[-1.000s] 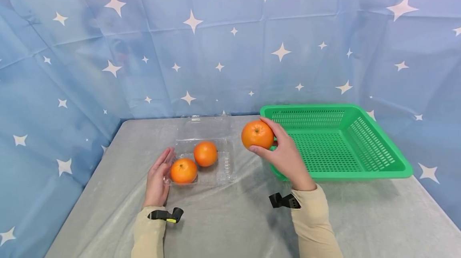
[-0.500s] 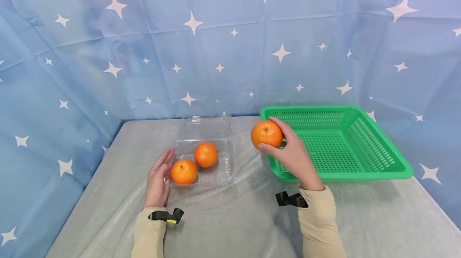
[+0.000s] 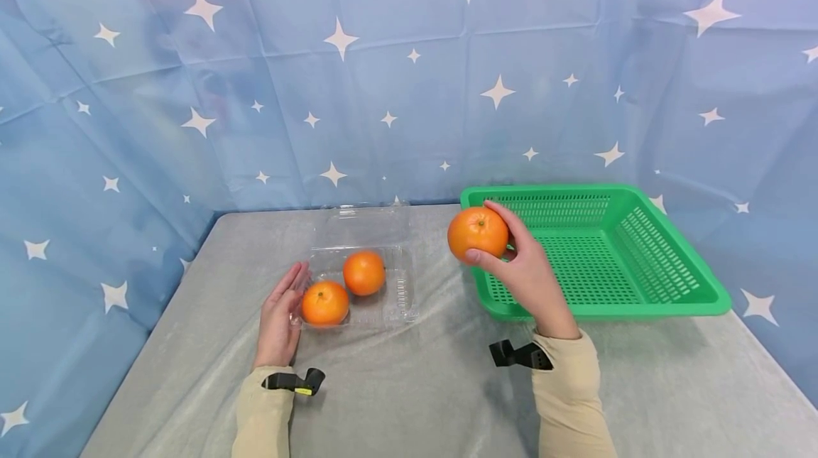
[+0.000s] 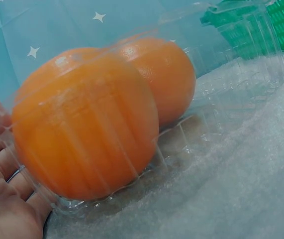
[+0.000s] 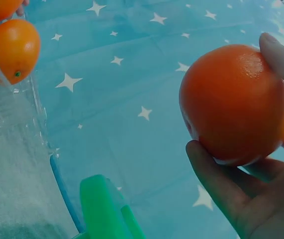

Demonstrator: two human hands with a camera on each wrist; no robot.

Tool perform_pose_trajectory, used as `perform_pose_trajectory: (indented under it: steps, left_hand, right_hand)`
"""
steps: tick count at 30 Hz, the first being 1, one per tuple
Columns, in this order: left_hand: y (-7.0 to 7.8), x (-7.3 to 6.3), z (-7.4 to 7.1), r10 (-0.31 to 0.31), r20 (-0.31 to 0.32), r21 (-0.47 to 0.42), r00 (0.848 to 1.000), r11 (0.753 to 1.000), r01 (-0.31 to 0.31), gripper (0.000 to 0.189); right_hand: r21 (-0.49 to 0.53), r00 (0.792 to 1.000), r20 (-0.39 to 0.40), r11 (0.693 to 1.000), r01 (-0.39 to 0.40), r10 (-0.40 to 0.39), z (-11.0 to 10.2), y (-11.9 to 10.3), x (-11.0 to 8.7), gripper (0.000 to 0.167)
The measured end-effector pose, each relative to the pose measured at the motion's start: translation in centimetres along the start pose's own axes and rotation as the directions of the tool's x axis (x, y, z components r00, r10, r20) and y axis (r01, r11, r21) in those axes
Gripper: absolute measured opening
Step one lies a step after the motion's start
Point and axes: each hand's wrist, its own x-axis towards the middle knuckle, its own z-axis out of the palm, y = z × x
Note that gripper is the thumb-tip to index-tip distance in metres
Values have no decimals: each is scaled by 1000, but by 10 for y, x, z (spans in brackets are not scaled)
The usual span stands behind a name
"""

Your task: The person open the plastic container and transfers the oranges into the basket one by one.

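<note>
My right hand point(image 3: 527, 270) grips an orange point(image 3: 476, 232), thumb on the near side and fingers behind, above the table at the left end of a green basket point(image 3: 677, 313). The right wrist view shows this orange point(image 5: 238, 104) held between the thumb and fingers. A clear plastic clamshell box point(image 3: 401, 295) lies with its lid point(image 3: 361, 225) folded back. Two oranges sit inside: a front left orange point(image 3: 325, 303) and a back orange point(image 3: 364, 273). My left hand point(image 3: 278, 323), fingers extended, rests along the box's left wall, with its fingertips at the plastic.
Grey cloth covers the table point(image 3: 396, 401). A blue curtain point(image 3: 396, 74) with white stars hangs behind and along the sides. The perforated green basket takes up the back right of the table, and its bare bottom shows. Its rim rises to the right of the box.
My right hand has moved to the right with its orange, towards the basket, and tilted it slightly. The left hand, the box and its two oranges have stayed in place.
</note>
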Motion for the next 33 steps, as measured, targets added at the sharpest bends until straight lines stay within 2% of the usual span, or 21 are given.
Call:
perform_pose_trajectory:
  steps: [7,12,17,25,33]
  left_hand:
    - [1,-1,0,-6,-4,18,1000,1000,6,52]
    - [1,-2,0,-12,-4,9,1000,1000,12,51]
    - [2,-1,1,-5,15,4,1000,1000,5,51]
    - [1,2,1,-8,8,-17,1000,1000,9,53]
    - [0,2,0,-15,-22,-4,1000,1000,15,52]
  right_hand:
    - [10,1000,-4,1000,2,-2,-1,-3,-2,67]
    - [22,999,-20,999,-27,28,-5,-17,-8,65]
    - [-17,999,-46,1000,-21,21,-8,-27,-9,66]
    - [-115,995,-90,993,29,-39,-4,-2,1,68]
    - [-142,993,-99,988,57,-72,-1,-8,-5,70]
